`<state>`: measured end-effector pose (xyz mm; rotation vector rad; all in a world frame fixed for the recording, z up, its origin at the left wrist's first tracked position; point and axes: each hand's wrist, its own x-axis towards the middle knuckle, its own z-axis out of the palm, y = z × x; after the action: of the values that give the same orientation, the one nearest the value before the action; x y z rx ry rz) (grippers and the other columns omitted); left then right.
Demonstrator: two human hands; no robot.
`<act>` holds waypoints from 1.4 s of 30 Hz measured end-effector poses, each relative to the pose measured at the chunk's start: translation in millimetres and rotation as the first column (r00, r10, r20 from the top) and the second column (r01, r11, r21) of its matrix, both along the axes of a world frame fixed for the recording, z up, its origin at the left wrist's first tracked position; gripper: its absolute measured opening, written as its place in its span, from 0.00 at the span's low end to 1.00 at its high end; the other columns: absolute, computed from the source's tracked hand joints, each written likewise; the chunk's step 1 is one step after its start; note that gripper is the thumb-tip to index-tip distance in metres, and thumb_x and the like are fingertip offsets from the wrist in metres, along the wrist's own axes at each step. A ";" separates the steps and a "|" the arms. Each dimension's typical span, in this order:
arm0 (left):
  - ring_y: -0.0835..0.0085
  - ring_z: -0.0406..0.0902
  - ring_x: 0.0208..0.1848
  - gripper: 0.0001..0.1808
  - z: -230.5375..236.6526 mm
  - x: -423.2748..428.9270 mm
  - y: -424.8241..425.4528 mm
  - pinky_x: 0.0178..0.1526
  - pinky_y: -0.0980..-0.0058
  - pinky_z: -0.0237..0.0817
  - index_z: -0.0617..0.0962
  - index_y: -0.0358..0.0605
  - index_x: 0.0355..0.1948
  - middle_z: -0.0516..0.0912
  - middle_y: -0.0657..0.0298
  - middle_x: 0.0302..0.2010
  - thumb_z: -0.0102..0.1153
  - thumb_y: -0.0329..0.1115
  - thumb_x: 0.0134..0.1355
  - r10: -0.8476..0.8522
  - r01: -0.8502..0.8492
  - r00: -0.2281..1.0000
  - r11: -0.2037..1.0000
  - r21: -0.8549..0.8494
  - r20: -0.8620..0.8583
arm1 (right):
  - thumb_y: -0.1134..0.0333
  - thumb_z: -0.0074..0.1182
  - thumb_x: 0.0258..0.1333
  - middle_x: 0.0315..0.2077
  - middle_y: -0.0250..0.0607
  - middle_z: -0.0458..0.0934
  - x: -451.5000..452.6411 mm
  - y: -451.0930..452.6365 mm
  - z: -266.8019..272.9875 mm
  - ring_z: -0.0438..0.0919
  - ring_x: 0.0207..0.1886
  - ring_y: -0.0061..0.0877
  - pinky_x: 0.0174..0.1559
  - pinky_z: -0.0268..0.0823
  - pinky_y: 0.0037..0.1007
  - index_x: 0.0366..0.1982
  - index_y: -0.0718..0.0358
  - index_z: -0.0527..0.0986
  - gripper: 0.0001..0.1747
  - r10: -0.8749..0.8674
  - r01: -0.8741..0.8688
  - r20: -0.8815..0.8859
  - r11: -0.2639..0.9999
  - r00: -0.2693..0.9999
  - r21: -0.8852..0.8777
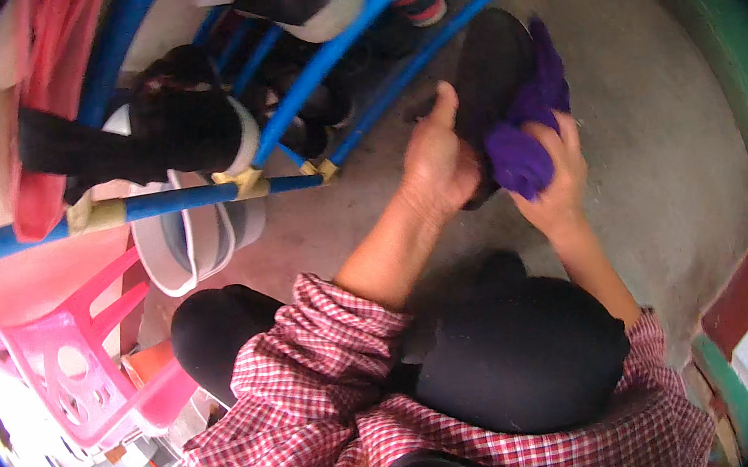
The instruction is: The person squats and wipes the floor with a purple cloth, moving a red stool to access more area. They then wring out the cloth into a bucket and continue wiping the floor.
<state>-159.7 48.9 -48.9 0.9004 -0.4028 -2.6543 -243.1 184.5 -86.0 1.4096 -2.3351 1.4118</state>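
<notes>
My left hand [435, 163] grips a dark shoe [494, 61] near its lower end, with the thumb pointing up and apart from it. The shoe is held in front of my knees, its long side facing me; blur hides its finer detail. In my right hand [566, 175] is a bunched purple cloth [520, 158], pressed against the right side of the shoe. A loose end of the cloth trails up along the shoe's edge.
To the left stands a blue tube shoe rack [349, 33] with yellowish joints, holding several shoes, including a black shoe with a pale sole [186, 130]. Below it are pale buckets [185, 239] and a pink plastic chair [74, 361]. A green wall base [716, 51] curves along the right.
</notes>
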 end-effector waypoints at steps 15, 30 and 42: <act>0.60 0.67 0.67 0.31 98.0 39.8 63.6 0.68 0.62 0.57 0.61 0.36 0.69 0.70 0.53 0.66 0.42 0.46 0.73 0.265 -0.234 0.964 0.860 -0.454 0.004 | 0.54 0.75 0.43 0.65 0.63 0.58 12.3 -20.9 15.6 0.62 0.68 0.52 0.66 0.57 0.48 0.65 0.59 0.62 0.50 0.328 -0.296 0.034 0.887 0.944 -0.354; 0.64 0.69 0.64 0.30 130.6 92.6 -14.2 0.67 0.68 0.58 0.64 0.35 0.68 0.71 0.53 0.63 0.53 0.26 0.65 0.596 -0.284 0.795 0.204 -0.937 -0.111 | 0.77 0.65 0.35 0.64 0.54 0.61 52.3 -138.8 113.0 0.66 0.64 0.53 0.63 0.65 0.45 0.62 0.59 0.67 0.44 0.587 -0.592 -0.081 0.797 0.806 -0.121; 0.47 0.59 0.68 0.36 115.8 90.2 -37.2 0.68 0.53 0.45 0.67 0.38 0.68 0.66 0.43 0.67 0.58 0.32 0.56 0.827 0.664 0.554 -0.507 -0.550 -0.094 | 0.62 0.64 0.48 0.62 0.53 0.63 62.4 -176.9 109.7 0.77 0.51 0.51 0.50 0.74 0.44 0.61 0.64 0.66 0.38 0.579 -0.579 0.033 0.815 0.814 -0.016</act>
<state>-69.5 11.7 67.0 0.9415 -2.1030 0.1734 -180.7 7.6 23.7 2.2448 -1.9868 1.5604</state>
